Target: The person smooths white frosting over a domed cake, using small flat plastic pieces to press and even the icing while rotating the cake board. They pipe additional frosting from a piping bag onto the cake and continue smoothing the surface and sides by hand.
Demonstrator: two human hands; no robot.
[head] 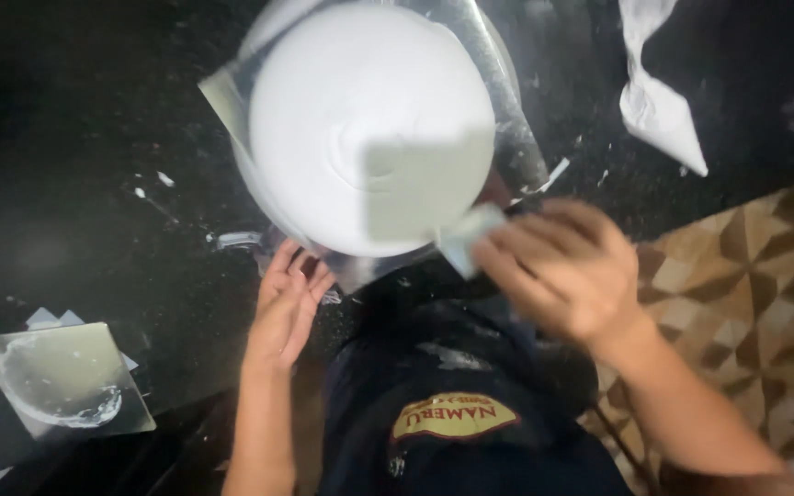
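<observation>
Head view showed a round white frosted cake (369, 129) on a square silver board (222, 96), resting on the dark countertop (75, 184). Left hand (285, 308) lay open, fingers touching the board's near edge. Right hand (562, 271), blurred, pinched a small pale scraper card (470, 234) against the cake's side. A white piping bag (659, 101) lay well apart; another smeared square silver board (62, 378) sat nearer left.

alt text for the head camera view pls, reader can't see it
Seen from above, a round white frosted cake sits on a silvery board on a dark counter. The left hand touches the board's near edge while the blurred right hand holds a flat pale scraper against the cake. A white piping bag and a smeared square board lie nearby.
</observation>
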